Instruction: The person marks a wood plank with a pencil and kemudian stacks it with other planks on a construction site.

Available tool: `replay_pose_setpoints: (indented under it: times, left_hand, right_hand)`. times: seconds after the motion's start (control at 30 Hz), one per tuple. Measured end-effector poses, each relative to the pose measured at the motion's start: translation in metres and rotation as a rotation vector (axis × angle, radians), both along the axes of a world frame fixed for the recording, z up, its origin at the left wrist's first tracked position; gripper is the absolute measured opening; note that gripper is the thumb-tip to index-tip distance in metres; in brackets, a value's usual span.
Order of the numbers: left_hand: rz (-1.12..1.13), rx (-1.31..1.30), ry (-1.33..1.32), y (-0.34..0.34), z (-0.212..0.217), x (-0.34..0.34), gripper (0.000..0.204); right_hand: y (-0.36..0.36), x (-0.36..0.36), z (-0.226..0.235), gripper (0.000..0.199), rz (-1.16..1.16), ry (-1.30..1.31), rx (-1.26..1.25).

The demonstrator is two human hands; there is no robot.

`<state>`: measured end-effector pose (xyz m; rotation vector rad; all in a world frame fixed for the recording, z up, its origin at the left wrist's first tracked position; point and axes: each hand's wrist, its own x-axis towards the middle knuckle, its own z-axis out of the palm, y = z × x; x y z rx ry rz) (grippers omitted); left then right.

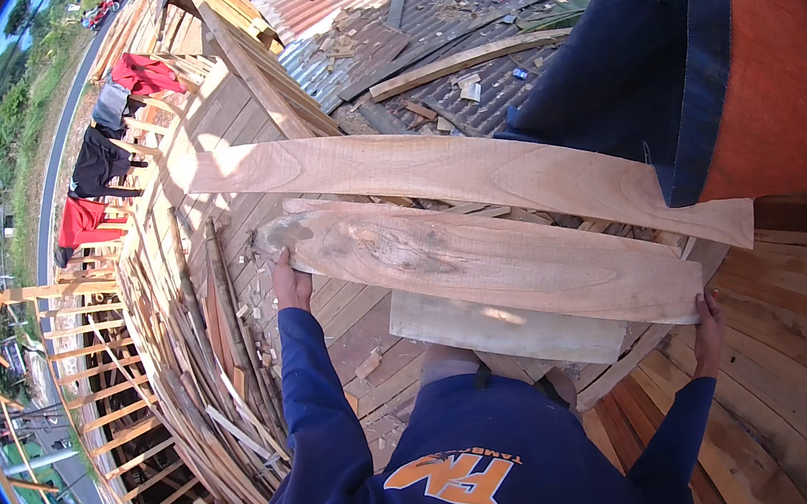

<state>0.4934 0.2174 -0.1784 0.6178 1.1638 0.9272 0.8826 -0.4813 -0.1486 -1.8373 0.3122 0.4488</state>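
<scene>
Across the front of my body lies a wide, pale wooden plank (485, 260) with a dark, rough knot toward its left part. My left hand (293, 284) grips its left end from the near edge, fingers partly hidden by the wood. At the other end, my right hand (708, 330) is closed on the plank's right corner, fingertips hidden. Just beyond it rests a longer curved plank (433, 163), running from upper left to right. Below the held plank, nearer my legs, a pale flat board (432, 319) shows partly covered.
Left of me, long wood strips (200, 358) are piled beside an open framework of beams (120, 408). Clothes (100, 158) hang on beam ends. A rusty corrugated metal roof (335, 19) with scraps lies ahead. A dark blue and orange tarp (641, 52) hangs at the right.
</scene>
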Motion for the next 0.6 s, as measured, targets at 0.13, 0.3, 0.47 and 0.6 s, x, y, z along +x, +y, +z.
replay_pose_setpoints:
  times: [0.13, 0.3, 0.47, 0.6]
  left_hand:
    - [-0.024, -0.073, -0.13, 0.011, -0.021, -0.023, 0.033]
    - [0.038, -0.07, -0.181, 0.01, -0.019, -0.01, 0.036]
    - [0.019, -0.031, -0.152, 0.012, 0.005, -0.021, 0.049]
    - [0.019, 0.023, -0.047, 0.042, 0.001, -0.056, 0.048]
  right_hand:
    - [0.01, 0.011, 0.005, 0.055, 0.043, 0.124, -0.123]
    - [0.032, 0.007, 0.016, 0.056, 0.101, 0.097, -0.3]
    - [0.026, -0.003, 0.037, 0.048, 0.035, 0.014, 0.151]
    - [0.036, -0.004, 0.077, 0.042, 0.025, -0.019, 0.108]
